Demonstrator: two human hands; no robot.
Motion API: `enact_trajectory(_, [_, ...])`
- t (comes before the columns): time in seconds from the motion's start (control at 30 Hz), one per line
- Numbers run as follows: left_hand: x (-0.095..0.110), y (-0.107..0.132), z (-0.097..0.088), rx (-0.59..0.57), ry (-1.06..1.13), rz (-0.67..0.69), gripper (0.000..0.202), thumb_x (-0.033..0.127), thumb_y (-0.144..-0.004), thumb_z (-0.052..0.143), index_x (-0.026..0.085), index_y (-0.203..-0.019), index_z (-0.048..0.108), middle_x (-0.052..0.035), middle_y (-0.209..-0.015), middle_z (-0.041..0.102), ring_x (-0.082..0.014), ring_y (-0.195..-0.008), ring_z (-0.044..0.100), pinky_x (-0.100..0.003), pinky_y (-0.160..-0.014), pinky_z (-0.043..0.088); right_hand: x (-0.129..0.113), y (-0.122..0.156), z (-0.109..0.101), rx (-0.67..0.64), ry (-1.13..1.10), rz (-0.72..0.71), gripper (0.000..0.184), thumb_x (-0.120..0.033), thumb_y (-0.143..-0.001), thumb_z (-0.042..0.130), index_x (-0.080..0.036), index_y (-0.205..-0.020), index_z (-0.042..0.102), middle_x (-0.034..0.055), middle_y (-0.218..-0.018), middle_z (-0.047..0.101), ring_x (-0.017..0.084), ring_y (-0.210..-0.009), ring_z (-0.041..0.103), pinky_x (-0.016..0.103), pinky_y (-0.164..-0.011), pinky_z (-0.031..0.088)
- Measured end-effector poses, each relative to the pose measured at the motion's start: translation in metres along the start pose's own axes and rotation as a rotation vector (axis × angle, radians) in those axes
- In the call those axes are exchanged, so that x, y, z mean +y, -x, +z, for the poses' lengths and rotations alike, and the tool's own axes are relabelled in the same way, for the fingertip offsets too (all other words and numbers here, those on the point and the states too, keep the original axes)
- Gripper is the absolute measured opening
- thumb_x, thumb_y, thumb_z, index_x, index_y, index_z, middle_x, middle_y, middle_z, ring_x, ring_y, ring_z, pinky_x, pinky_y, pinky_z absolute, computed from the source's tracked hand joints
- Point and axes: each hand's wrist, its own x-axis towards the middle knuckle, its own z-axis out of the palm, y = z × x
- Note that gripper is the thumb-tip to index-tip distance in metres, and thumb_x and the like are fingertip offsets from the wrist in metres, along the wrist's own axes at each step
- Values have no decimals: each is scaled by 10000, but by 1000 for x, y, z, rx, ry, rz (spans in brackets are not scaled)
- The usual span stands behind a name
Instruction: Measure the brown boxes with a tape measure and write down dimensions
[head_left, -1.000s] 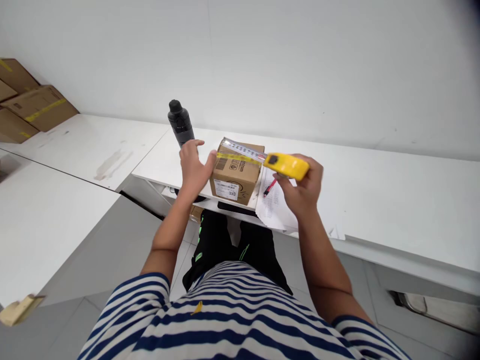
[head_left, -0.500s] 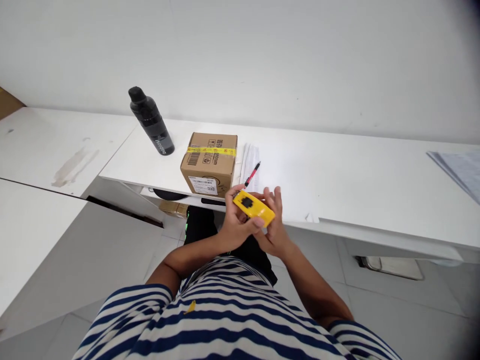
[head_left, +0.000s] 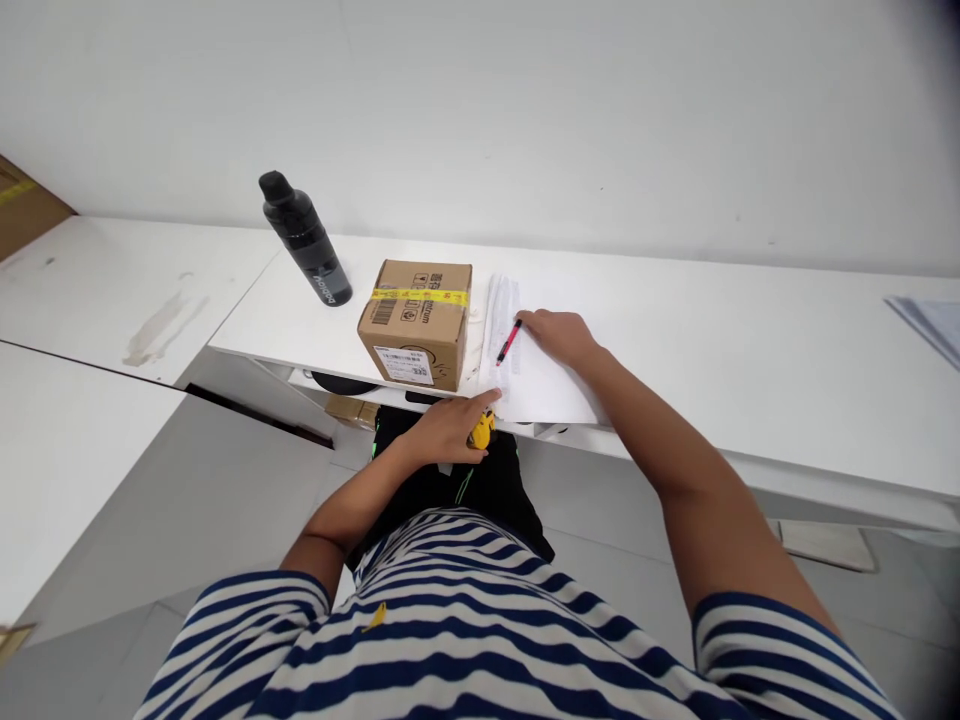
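Note:
My left hand (head_left: 448,432) is closed around a small yellow tape measure (head_left: 482,430) at the desk's front edge. Most of the tape measure is covered by the fingers, and the index finger points toward the papers. My right hand (head_left: 559,335) reaches over the white papers (head_left: 551,385), fingertips pinched at the black upper end of a red and black pen (head_left: 508,343). That pen lies slanted over the printed sheets. Just left of the papers sits a taped cardboard box (head_left: 416,320) with a white label on its front.
A black bottle (head_left: 307,240) stands left of the box on the white desk (head_left: 712,370). More papers (head_left: 930,325) lie at the far right. Beneath the desk there is a small cardboard box (head_left: 349,410). A wall runs behind the desk.
Both hands held the tape measure together before. My right hand has let go and moved up to the pen, while my left hand keeps the tape measure, lower and turned.

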Motion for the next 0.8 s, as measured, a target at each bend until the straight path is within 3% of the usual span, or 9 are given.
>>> enact_trajectory(0.1, [0,-4,1,-32,-13,-45,1071,449,-771,717,209,-1659,168,-175,-1404,637,-386,-1247,646,-496,-1041,499,7,0,3,28,41,-2,460,-244,-1053,306,-169,-1435,551,182,-1178,718,266,-884,683,341,-661,358])
enact_trajectory(0.23, [1,-5,8,-28,46,-100,1102,465,-767,715,230,-1669,126,-175,-1538,541,-395,-1308,612,-504,-1050,507,11,3,5,41,18,12,462,-218,-1037,286,-166,-1395,574,174,-1220,720,271,-937,689,334,-657,365])
enact_trajectory(0.33, [-1,-4,16,-2,121,-97,1095,434,-756,722,259,-1666,138,-122,-1669,390,-371,-1405,542,-500,-1121,475,14,2,5,13,-48,2,461,-273,-1043,298,-216,-1431,539,149,-1278,719,275,-962,696,326,-641,383])
enact_trajectory(0.43, [-5,-3,21,34,225,-53,1066,387,-745,735,298,-1652,180,-51,-1726,283,-308,-1491,461,-446,-1197,423,17,-2,3,-31,-91,-16,421,-298,-1030,355,-221,-1386,567,149,-1194,742,285,-916,700,342,-680,418])
enact_trajectory(0.5, [-7,-2,22,52,282,-33,1056,355,-738,742,305,-1645,201,-38,-1724,288,-279,-1515,436,-421,-1219,404,16,-1,1,35,-305,28,353,-351,-1021,412,-194,-1260,618,154,-1082,751,288,-879,695,365,-726,446])
enact_trajectory(0.6, [-9,-2,23,69,324,-22,1048,343,-729,753,290,-1635,229,-62,-1714,312,-282,-1511,444,-443,-1220,408,5,11,0,188,-736,92,394,-517,-1035,392,-206,-1203,565,110,-983,736,232,-784,681,359,-731,487])
enact_trajectory(0.7, [-8,-4,28,91,324,-19,1003,333,-724,759,281,-1609,289,-85,-1709,318,-295,-1501,454,-476,-1204,422,-16,36,7,190,-1053,63,485,-693,-980,433,-234,-1053,568,14,-791,665,165,-651,607,312,-664,485])
enact_trajectory(0.8, [-8,-6,34,104,285,-14,930,319,-730,751,287,-1572,358,-73,-1718,299,-297,-1507,441,-476,-1192,432,-34,57,14,234,-1283,96,521,-733,-942,490,-235,-835,596,-35,-620,514,143,-596,500,297,-640,436])
